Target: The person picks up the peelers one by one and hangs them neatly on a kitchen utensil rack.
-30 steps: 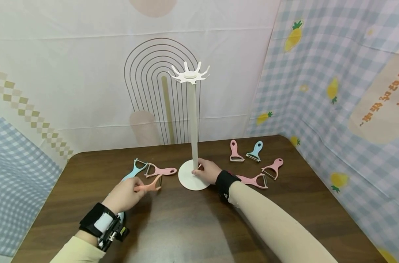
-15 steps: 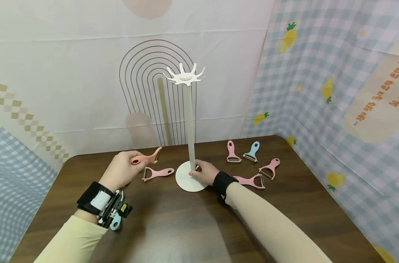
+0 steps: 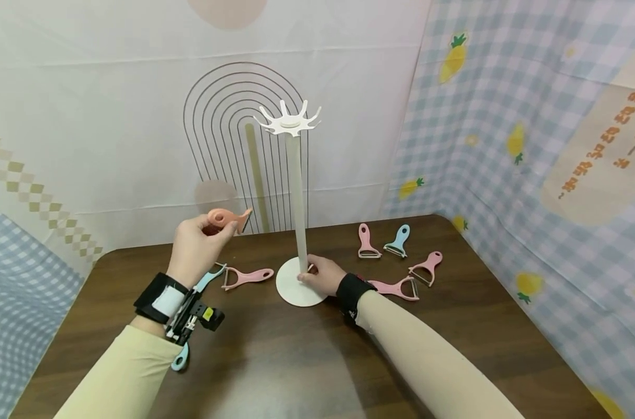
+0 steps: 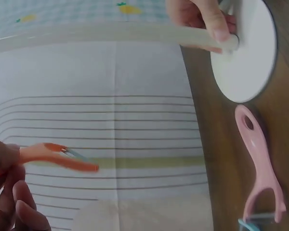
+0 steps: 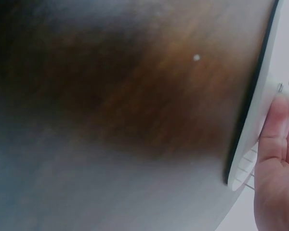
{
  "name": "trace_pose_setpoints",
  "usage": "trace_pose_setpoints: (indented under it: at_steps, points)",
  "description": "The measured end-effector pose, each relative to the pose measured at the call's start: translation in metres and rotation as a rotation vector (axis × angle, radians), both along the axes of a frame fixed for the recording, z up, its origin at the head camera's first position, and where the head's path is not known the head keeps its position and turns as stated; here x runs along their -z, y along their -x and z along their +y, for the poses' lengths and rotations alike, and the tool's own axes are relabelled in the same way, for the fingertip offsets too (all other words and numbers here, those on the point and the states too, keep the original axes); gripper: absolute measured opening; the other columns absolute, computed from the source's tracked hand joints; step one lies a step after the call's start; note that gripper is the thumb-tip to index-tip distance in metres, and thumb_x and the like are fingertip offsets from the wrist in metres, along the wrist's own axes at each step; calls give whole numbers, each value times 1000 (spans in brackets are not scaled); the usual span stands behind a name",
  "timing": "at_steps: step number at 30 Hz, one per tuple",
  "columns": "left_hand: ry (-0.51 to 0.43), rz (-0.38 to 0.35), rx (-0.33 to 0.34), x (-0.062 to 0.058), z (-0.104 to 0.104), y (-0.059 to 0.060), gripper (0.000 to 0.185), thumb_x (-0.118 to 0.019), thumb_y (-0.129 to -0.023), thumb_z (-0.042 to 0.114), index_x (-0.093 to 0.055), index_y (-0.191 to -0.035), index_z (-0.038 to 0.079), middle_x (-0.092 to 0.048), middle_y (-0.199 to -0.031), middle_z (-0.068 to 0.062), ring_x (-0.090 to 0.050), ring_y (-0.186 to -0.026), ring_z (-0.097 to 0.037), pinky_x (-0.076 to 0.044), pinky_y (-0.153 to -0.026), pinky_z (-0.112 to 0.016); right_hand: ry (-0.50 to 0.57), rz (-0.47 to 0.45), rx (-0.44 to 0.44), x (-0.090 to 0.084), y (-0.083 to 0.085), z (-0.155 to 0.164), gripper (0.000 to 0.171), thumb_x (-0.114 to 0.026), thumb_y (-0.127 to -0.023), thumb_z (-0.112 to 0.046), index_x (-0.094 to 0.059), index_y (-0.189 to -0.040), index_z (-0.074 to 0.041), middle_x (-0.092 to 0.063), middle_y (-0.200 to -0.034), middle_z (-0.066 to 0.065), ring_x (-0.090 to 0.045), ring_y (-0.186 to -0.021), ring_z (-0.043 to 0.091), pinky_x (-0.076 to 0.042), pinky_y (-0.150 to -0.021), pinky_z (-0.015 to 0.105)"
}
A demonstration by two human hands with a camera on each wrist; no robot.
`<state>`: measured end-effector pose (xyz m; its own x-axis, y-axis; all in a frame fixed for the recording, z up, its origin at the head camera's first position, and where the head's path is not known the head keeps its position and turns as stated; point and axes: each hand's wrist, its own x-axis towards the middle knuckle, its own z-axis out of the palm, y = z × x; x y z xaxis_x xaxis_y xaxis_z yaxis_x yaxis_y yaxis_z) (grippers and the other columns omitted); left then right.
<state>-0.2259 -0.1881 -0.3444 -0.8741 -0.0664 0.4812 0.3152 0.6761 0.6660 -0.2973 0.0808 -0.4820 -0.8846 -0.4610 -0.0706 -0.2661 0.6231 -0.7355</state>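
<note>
My left hand [image 3: 204, 233] is raised above the table's left side and pinches a salmon-orange peeler [image 3: 227, 219] by its handle, blade end pointing right toward the pole. In the left wrist view the same peeler [image 4: 58, 156] juts from my fingers [image 4: 9, 192]. A tall white hook stand [image 3: 294, 198] rises mid-table on a round base [image 3: 291, 290], with an empty ring of hooks [image 3: 288, 120] on top. My right hand [image 3: 313, 273] grips the foot of the pole; the right wrist view shows a finger [image 5: 274, 154] on the base's rim [image 5: 257, 110].
A pink peeler [image 3: 246, 274] and a light blue one [image 3: 208, 278] lie on the brown table [image 3: 275, 349] left of the base. To its right lie pink peelers [image 3: 366, 241], [image 3: 426, 266], [image 3: 398, 287] and a blue one [image 3: 398, 240]. Cloth backdrops close off the back and right.
My left hand has lifted the salmon peeler off the table, up and slightly back. The right hand has stayed on the foot of the stand.
</note>
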Motion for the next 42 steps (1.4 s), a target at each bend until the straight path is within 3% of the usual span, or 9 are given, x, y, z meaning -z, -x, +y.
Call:
trace_pose_setpoints:
  at_steps: [4,10,17,24,28,33,42]
  points:
    - [-45,43,-13,-6,7,7,24,-68,-92,27,-71,-84,5,-66,-75,-7,-58,-66,-17,-43,-55,-21,-10,-26,-4,-3,3,1,28,-69,-91,-28,-61,-111,-10,-61,-93,2,-55,-84,17,-45,-73,30]
    - [-115,60,27,-19,19,18,23,-62,-95,26,-67,-99,4,-65,-98,-8,-66,-91,-18,-51,-72,-21,3,-96,-15,-6,4,3,26,-72,-89,-27,-60,-102,-8,-59,-88,5,-54,-82,18,-44,-69,29]
    - [-162,82,95,-33,32,30,13,-62,-96,15,-61,-102,3,-65,-92,-9,-61,-82,-17,-47,-69,-23,12,-107,-9,-3,6,3,26,-73,-88,-28,-59,-98,-8,-60,-85,4,-54,-80,18,-44,-68,28]
    - [-151,88,140,-52,49,43,26,-55,-99,12,-52,-120,-4,-61,-110,-16,-61,-96,-23,-50,-79,-33,5,-123,9,-1,6,6,26,-73,-88,-30,-59,-97,-10,-60,-87,4,-55,-82,19,-44,-69,29]
    - [-216,111,162,-63,63,48,26,-53,-100,12,-51,-122,-3,-59,-113,-15,-60,-99,-21,-49,-80,-33,-3,-119,13,-4,3,7,26,-72,-89,-30,-59,-98,-10,-60,-88,5,-54,-83,19,-44,-71,30]
    - [-321,165,195,-74,79,52,24,-56,-99,15,-60,-116,-1,-63,-106,-11,-61,-93,-15,-47,-78,-25,2,-122,15,-11,-2,6,25,-70,-90,-29,-59,-99,-9,-59,-90,5,-53,-85,19,-43,-74,31]
    - [-545,182,257,-114,101,35,22,-59,-96,4,-63,-115,-4,-66,-103,-16,-56,-82,-16,-45,-70,-22,-7,-104,18,-8,-2,4,24,-70,-90,-31,-60,-100,-11,-61,-93,4,-54,-87,18,-43,-78,33]
